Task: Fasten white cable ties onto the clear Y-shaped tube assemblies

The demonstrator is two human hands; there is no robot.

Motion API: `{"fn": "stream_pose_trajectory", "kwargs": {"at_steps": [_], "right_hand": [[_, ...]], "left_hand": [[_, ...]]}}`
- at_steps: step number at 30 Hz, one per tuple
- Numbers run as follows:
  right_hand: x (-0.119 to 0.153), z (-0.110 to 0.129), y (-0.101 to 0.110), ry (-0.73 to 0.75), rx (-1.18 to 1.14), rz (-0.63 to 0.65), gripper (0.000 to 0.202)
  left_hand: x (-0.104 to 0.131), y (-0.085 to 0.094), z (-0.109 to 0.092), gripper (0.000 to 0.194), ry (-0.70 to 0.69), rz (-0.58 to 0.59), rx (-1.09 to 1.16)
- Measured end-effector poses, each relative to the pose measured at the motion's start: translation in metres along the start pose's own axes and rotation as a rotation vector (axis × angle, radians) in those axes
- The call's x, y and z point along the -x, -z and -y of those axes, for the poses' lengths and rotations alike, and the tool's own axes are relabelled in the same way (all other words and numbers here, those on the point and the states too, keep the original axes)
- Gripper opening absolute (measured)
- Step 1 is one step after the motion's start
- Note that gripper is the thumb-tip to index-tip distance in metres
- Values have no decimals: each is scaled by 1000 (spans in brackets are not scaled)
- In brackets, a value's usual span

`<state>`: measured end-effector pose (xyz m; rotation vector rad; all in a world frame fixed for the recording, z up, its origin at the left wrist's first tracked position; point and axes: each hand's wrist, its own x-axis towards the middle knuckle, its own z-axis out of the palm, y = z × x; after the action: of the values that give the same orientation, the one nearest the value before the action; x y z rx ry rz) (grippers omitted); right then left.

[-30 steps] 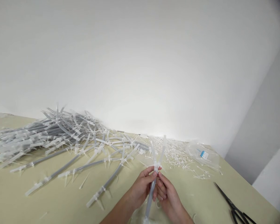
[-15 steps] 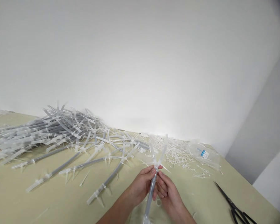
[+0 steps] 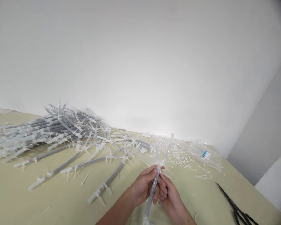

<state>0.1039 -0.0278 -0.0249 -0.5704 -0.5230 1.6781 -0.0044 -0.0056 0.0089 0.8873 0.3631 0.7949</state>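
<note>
Head view: both hands together, low centre, over pale green table (image 3: 67,204). Left hand (image 3: 142,184) pinching forked tube (image 3: 151,197) just below white joint (image 3: 159,167), thumb on near side. Right hand (image 3: 169,191) alongside, fingers curled, tips near joint; cannot tell what they pinch. Tube slanting between hands, two pale branches (image 3: 168,149) pointing away. Left: heap of similar tubes (image 3: 49,129), loose ones nearer. Beyond right hand: scattered white cable ties (image 3: 181,159), clear bag (image 3: 212,158) beside them. Black scissors (image 3: 234,204) far right.
</note>
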Motion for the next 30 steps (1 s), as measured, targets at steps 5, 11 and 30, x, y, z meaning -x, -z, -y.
{"fn": "stream_pose_trajectory", "kwargs": {"at_steps": [5,11,30], "right_hand": [[-1,-3,6,-11,-14,1,44],[-4,-3,9,-30,-18,28,45],[-2,15,-2,18,-47,-7,27]], "left_hand": [[0,-2,-1,41,-16,24,-22],[0,-3,-2,39,-22,24,-29],[-4,5,3,30,-77,-113,-1]]}}
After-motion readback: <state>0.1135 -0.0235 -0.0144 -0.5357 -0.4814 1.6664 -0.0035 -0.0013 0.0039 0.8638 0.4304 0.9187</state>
